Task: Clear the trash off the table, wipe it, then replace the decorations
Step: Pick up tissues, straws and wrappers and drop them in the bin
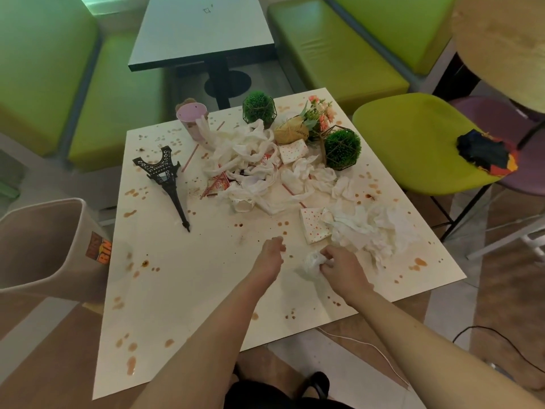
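- Nearest the viewer, two bare forearms reach forward over a white square bench [191, 305] spotted with brown stains.
- The right hand [342, 265] pinches a crumpled white tissue [309, 265] lying on the bench just to its left, fingers curled into it; the left hand [269, 255] hovers beside it, fingers loosely bent, holding nothing.
- The dustbin [44, 246] stands off the bench's left edge, well apart from the tissue, so the grasped tissue must likely travel leftward across the bench; the left hand is nearer the bin.
- Just beyond the right hand lies a larger heap of tissues [371, 228] touching a spotted paper napkin [314, 228].
- Mid-bench, a wide pile of tissues, wrappers and straws [253, 163]; to its left a black Eiffel Tower model [168, 180] lies toppled, tip pointing toward the viewer.
- Farthest, a pink cup [193, 119], two green ball plants in wire frames [259, 107] [342, 149], and a flower bouquet [312, 119] tipped over.
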`<state>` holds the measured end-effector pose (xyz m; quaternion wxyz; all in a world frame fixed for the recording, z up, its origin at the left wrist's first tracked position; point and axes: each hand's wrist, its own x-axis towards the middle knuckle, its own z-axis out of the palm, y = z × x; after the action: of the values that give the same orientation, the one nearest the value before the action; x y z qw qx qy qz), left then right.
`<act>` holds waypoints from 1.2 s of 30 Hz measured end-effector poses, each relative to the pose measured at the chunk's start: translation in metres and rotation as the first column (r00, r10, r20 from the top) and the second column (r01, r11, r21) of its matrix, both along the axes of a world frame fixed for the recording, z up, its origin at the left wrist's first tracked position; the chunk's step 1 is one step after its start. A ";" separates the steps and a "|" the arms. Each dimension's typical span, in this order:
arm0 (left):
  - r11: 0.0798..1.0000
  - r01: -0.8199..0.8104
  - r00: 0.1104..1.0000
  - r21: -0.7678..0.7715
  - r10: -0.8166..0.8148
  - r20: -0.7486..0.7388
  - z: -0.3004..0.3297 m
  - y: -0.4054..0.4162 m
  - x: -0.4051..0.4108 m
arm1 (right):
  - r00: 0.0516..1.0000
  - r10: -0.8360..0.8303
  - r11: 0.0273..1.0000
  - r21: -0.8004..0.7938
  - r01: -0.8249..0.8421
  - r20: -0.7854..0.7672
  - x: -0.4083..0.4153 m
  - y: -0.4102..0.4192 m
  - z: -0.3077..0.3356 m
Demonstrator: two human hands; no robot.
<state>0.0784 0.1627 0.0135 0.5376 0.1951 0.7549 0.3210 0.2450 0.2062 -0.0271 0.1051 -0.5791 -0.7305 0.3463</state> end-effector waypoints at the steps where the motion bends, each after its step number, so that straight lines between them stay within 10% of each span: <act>1: 0.999 -0.039 0.999 0.010 0.039 0.030 0.001 -0.001 -0.005 | 0.996 -0.041 0.998 -0.053 0.037 -0.078 -0.006 0.000 0.006; 6: 0.982 -0.130 0.991 0.139 0.132 -0.005 0.008 -0.014 -0.043 | 0.898 -0.203 0.932 -0.358 0.055 -0.390 -0.050 -0.002 0.045; 19: 0.898 -0.295 0.924 0.325 0.355 -0.143 0.063 -0.097 -0.193 | 0.692 -0.382 0.693 -0.685 -0.225 -0.613 -0.231 -0.047 0.099; 25: 0.825 -0.405 0.829 0.394 0.514 -0.222 0.092 -0.148 -0.279 | 0.796 0.036 0.820 -0.438 -0.370 -0.605 -0.327 -0.082 0.115; 36: 0.749 -0.408 0.542 0.523 0.659 -0.522 0.097 -0.196 -0.381 | 0.777 0.303 0.930 -0.005 -0.366 -0.552 -0.468 -0.126 0.138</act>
<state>-0.3030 -0.0334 0.1109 0.0543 0.1438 0.8513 0.5017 -0.2225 0.0801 0.1107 0.2113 -0.3230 -0.7411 0.5493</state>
